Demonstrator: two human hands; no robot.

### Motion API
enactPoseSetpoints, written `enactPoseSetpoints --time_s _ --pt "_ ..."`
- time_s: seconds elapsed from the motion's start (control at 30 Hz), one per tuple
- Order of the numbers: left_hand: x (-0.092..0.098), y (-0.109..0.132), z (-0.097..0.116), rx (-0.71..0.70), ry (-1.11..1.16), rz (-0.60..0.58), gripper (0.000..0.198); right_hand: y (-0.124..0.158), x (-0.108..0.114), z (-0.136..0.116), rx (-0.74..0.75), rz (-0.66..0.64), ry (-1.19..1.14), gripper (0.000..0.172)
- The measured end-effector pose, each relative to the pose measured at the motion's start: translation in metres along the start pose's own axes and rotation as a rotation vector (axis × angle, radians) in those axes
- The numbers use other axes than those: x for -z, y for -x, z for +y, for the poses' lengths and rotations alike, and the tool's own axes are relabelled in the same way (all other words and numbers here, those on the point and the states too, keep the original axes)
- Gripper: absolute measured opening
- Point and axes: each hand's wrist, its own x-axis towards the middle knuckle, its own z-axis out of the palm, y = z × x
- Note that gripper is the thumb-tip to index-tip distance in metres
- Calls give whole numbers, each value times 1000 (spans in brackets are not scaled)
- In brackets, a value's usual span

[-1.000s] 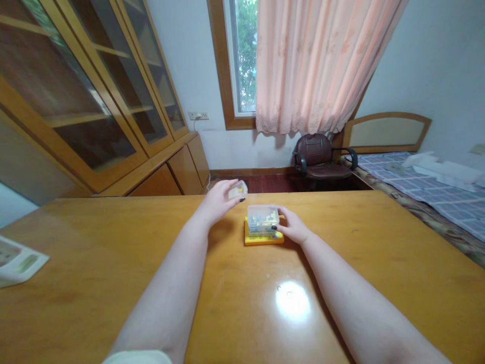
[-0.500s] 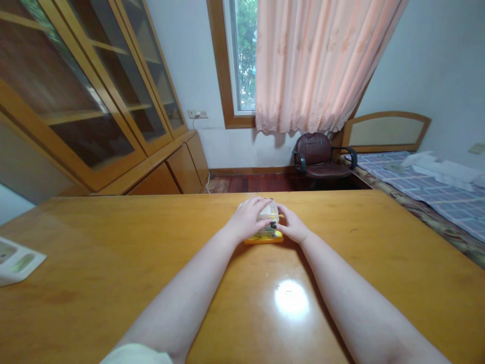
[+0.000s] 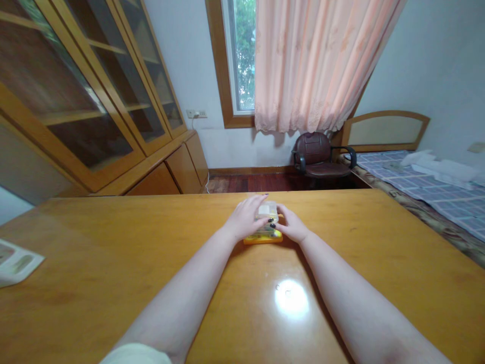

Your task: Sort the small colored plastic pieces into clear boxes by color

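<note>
My two hands were close together around a small stack of boxes, a little below the middle of the frame, near the far edge of the worktop (image 3: 113,263). I had my left hand (image 3: 247,220) curved over the left side of the small clear box (image 3: 268,208) at the top, thumb in front and fingers reaching behind. My right hand (image 3: 293,226) gripped the right side of the lower clear box (image 3: 264,229), its thumb tip just beside my left thumb; my fingers hid parts of both boxes. Beneath them, a yellow-orange case (image 3: 263,241) lay flat on the wood. A white object (image 3: 32,264) sat at the left edge of the frame. Beyond the worktop stood a dark red chair (image 3: 314,151), right of center, and a bed (image 3: 428,174) at the far right.
</note>
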Motion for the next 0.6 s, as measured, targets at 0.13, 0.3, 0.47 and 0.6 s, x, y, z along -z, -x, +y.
enactPoseSetpoints --time_s 0.13,0.3,0.47,0.6 --pt "-2 0 0 -15 2 27 67 0 0 -3 -11 2 7 58" --pt "-2 1 -3 -20 51 65 73 1 0 -5 -13 0 -8 58" --pt "-9 4 -16 -70 229 206 68 1 0 -3 19 -8 -67 67" --pt "-23 9 -33 -42 362 362 59 -1 -1 0 -5 -28 -107 77"
